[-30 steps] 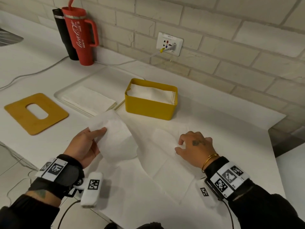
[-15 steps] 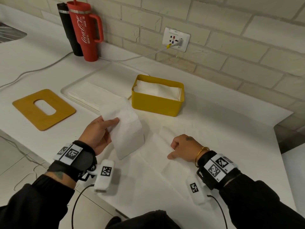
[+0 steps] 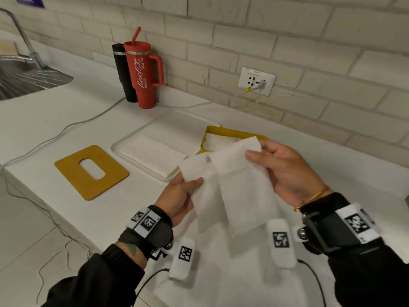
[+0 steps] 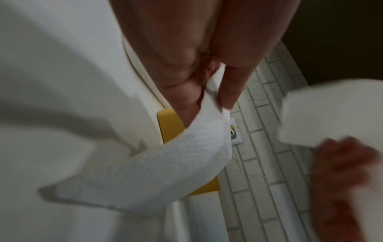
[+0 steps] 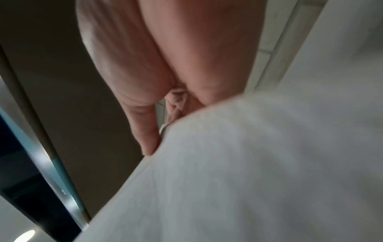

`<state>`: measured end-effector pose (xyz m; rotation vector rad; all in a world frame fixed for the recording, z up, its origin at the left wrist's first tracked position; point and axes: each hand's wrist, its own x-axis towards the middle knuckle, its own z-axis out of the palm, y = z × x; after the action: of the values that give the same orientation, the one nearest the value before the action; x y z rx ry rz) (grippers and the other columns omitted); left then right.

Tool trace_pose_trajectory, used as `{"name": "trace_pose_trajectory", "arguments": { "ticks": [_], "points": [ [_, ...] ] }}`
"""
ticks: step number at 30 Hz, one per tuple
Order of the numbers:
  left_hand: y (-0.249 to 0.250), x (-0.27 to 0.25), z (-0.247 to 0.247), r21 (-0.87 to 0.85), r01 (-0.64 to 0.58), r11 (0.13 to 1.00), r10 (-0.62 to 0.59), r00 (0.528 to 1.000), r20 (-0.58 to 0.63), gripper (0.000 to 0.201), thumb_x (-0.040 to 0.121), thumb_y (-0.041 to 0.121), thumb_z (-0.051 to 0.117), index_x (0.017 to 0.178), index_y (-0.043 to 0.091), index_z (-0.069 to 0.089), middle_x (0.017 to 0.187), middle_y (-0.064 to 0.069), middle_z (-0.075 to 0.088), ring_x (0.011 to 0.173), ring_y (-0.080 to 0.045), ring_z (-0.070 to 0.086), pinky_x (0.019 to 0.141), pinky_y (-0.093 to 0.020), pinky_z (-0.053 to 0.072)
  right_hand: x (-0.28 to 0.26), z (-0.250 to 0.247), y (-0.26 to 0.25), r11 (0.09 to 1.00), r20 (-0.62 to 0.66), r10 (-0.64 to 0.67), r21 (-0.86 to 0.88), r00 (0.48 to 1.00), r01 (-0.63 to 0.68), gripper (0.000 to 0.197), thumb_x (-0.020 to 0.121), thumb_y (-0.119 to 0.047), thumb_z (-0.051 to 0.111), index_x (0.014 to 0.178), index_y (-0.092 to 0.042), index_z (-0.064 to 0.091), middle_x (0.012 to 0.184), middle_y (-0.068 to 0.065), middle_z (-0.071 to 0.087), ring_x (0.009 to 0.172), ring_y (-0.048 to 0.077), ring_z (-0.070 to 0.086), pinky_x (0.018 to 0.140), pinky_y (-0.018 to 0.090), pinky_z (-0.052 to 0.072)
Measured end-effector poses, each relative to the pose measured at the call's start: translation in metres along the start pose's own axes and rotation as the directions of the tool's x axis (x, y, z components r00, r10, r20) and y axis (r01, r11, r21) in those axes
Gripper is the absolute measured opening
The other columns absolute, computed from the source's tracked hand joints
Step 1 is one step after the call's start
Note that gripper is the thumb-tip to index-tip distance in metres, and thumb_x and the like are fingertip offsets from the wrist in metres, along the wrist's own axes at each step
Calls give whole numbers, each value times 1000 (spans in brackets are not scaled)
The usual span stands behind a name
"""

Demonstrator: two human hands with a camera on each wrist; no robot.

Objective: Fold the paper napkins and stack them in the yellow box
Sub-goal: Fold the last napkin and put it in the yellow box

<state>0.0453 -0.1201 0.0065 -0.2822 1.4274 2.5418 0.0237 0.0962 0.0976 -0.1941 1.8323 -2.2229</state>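
A white counter (image 3: 55, 120) runs under a pale brick wall (image 3: 287, 52), with the yellow box (image 3: 223, 131) near the wall, seemingly part-filled. Raised before it, the left hand (image 3: 179, 196) and right hand (image 3: 285, 171) each pinch an upper corner of one paper napkin (image 3: 232, 191), which hangs between them.

The head view looks forward and down over the counter (image 3: 66, 120). Each wrist view sits close along its palm — facing the brick wall (image 4: 267, 147); all share the held napkin (image 3: 232, 185).
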Motion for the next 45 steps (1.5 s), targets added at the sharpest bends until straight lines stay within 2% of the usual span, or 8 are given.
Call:
{"name": "trace_pose_trajectory", "arguments": {
  "ticks": [4, 12, 20, 24, 31, 36, 40, 45],
  "points": [
    [-2, 1, 10, -52, 42, 998, -40, 998, 39, 33, 105, 17, 49, 134, 10, 61, 127, -15, 70, 119, -32, 67, 102, -49, 53, 14, 16, 39, 989, -79, 124, -67, 989, -129, 17, 90, -7, 69, 106, -2, 70, 102, 17, 76, 87, 25, 74, 73, 34, 59],
    [-2, 10, 8, -84, 135, 987, -129, 989, 76, 71, 100, 66, 29, 139, 14, 57, 135, -16, 66, 127, -34, 61, 114, -56, 40, 18, 4, 68, 957, -150, 199, -184, 968, -225, 16, 95, -8, 67, 107, 0, 71, 104, 15, 77, 96, 30, 73, 85, 41, 59],
    [-5, 23, 12, 48, 14, 999, -16, 999, 50, 30, 105, 19, 49, 128, 6, 64, 125, -17, 71, 113, -29, 70, 101, -45, 55, 17, -10, 66, 889, -197, 143, -406, 970, -214, 17, 92, -23, 73, 95, -7, 70, 89, 5, 75, 77, 18, 70, 71, 32, 55],
    [5, 31, -6, -15, -49, 999, 49, 998, -34, 28, 102, 18, 52, 122, 9, 70, 120, -11, 74, 101, -20, 74, 86, -36, 61, 7, -75, 47, 581, -266, 34, -779, 963, -236, 12, 86, -29, 78, 90, -21, 69, 84, -5, 71, 79, 13, 67, 68, 21, 47],
    [15, 25, -26, -26, -86, 996, 83, 991, -105, 34, 102, 18, 54, 88, 21, 85, 116, -3, 76, 103, -15, 74, 84, -35, 61, -32, -160, 47, 121, -461, 294, -851, 837, -511, 50, 78, -50, 80, 116, -24, 59, 119, -2, 55, 107, 18, 56, 90, 31, 47],
    [6, 22, -27, -9, -70, 998, 68, 988, -142, 25, 103, 19, 54, 123, 11, 66, 119, -2, 75, 104, -15, 73, 86, -36, 60, -56, -164, 57, 69, -422, 407, -870, 810, -488, 52, 73, -44, 86, 113, -26, 58, 111, -7, 52, 104, 16, 55, 89, 32, 51],
    [2, 22, -23, -13, -61, 998, 58, 989, -134, 33, 102, 19, 55, 133, 10, 61, 117, -2, 76, 104, -14, 74, 83, -33, 61, -61, -170, 68, 122, -378, 371, -886, 849, -447, 24, 81, -27, 82, 90, -25, 60, 89, -10, 53, 78, 7, 51, 60, 18, 39],
    [0, 23, -19, 10, -49, 999, 50, 990, -130, 34, 102, 21, 56, 134, 10, 60, 113, 0, 77, 98, -12, 75, 75, -27, 63, -54, -176, 64, 157, -323, 267, -915, 908, -372, 15, 89, -20, 72, 82, -29, 62, 91, -10, 59, 89, 13, 59, 76, 21, 44]
  ]
}}
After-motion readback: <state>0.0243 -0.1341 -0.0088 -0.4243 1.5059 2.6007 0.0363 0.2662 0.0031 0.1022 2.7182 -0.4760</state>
